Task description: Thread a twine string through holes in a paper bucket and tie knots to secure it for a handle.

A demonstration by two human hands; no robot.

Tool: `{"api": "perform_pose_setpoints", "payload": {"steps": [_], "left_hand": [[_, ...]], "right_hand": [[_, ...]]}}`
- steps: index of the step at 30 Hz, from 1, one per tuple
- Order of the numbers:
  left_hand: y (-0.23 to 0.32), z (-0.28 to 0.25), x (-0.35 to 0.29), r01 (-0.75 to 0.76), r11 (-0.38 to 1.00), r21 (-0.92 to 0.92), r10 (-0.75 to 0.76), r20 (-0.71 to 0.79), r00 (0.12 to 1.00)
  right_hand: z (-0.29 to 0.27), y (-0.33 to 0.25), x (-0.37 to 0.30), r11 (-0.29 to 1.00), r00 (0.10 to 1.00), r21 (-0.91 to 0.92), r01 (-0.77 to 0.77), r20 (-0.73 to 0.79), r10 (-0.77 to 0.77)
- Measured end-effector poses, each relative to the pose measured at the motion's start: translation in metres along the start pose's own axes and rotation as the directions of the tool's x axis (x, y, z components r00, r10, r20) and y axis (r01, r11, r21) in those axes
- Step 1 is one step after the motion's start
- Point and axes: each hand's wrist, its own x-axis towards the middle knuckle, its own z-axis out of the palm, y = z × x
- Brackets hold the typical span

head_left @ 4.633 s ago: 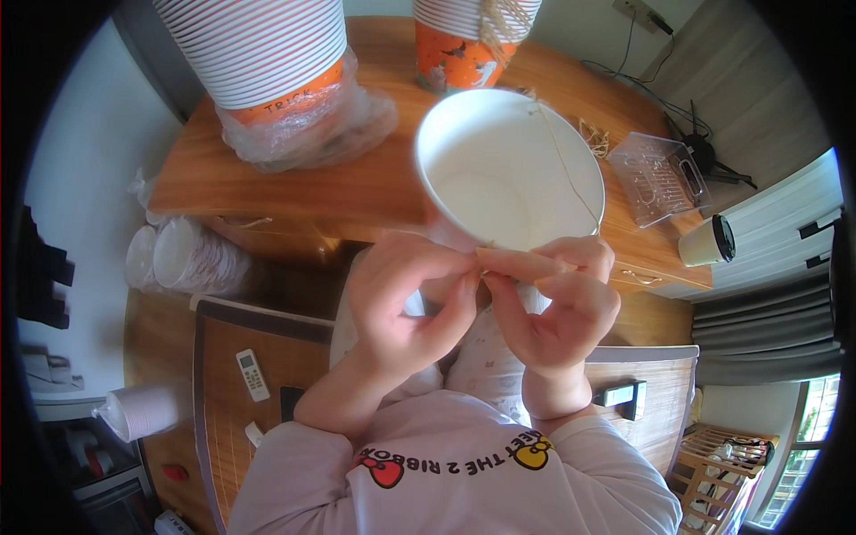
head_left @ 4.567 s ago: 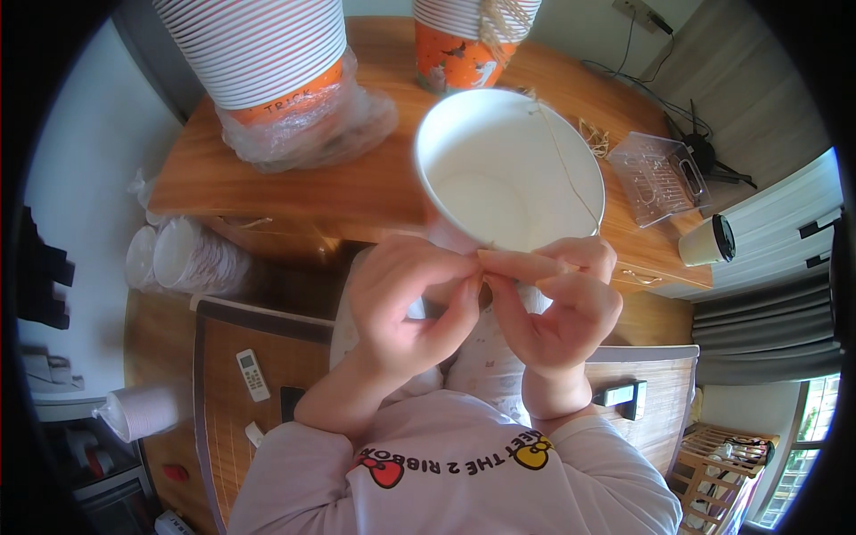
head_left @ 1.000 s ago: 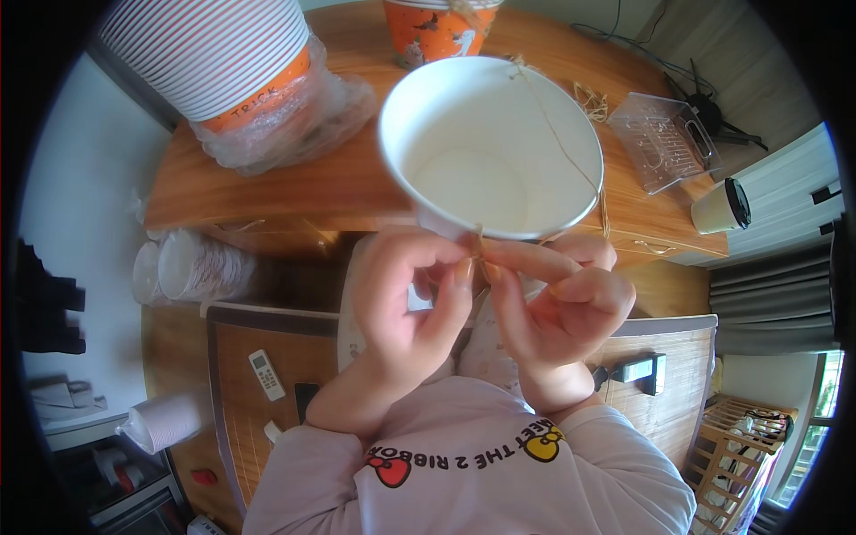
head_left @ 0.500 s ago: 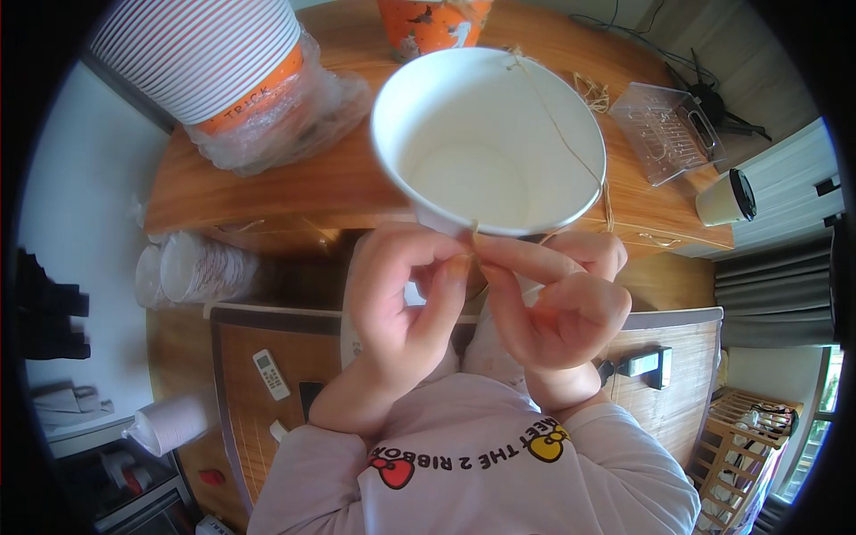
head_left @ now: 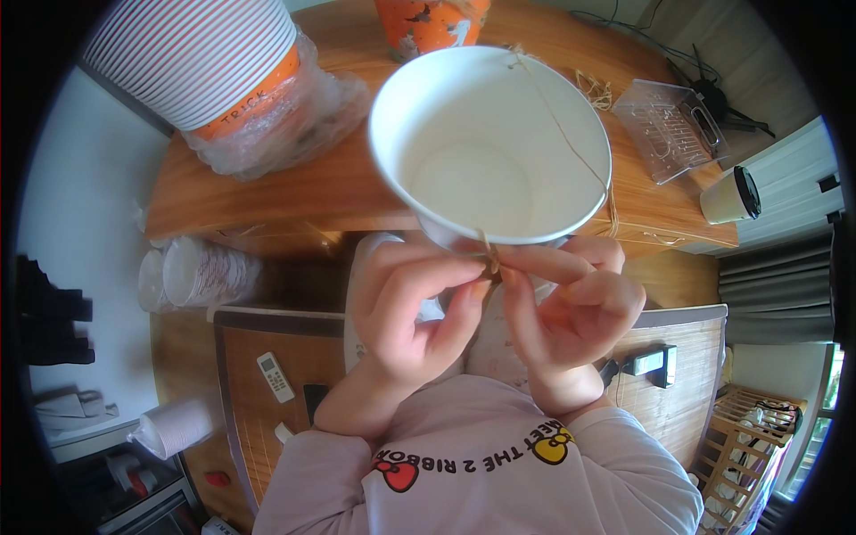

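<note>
A white paper bucket [head_left: 473, 169] is tilted with its mouth toward me at the table's near edge. Thin tan twine [head_left: 568, 138] is fixed at its far rim and runs across the mouth over the right rim. At the near rim the twine forms a small knot, pinched from both sides. My left hand [head_left: 410, 299] holds the twine between thumb and forefinger, just left of the knot. On the other side my right hand [head_left: 571, 308] pinches the twine, its remaining fingers curled. The fingertips cover part of the knot.
A stack of buckets [head_left: 201, 67] in clear plastic stands at the left, and an orange bucket [head_left: 432, 22] at the back. To the right are loose twine [head_left: 595, 90], a clear acrylic box [head_left: 670, 129] and a lidded cup [head_left: 731, 196]. A remote [head_left: 275, 377] lies beside me.
Both hands have shifted slightly down and right, and the fingertips are a little farther apart, showing a knot between them. The bucket's near rim has come slightly closer to me.
</note>
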Motion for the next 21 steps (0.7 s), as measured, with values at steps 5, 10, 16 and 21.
{"api": "perform_pose_setpoints", "payload": {"steps": [5,10,16,21], "left_hand": [[-0.0012,0.0013,-0.0002,-0.010,0.999,0.038,0.011,-0.014,1.000],[-0.0049,0.0036,0.0012,-0.074,0.996,0.049,0.074,-0.005,0.997],[-0.0047,0.0053,0.0021,-0.061,0.998,0.032,0.061,-0.009,0.998],[-0.0063,0.0065,0.0052,-0.139,0.984,0.107,0.140,-0.007,0.990]], "right_hand": [[-0.0042,-0.0067,-0.0022,0.960,0.966,0.125,-0.250,0.104,0.238],[-0.0023,-0.0043,-0.0046,0.807,0.906,0.417,-0.418,0.121,0.406],[-0.0002,0.0019,-0.0051,0.746,0.906,0.531,-0.401,0.109,0.409],[-0.0024,-0.0012,-0.0031,0.713,0.881,0.539,-0.448,0.130,0.456]]}}
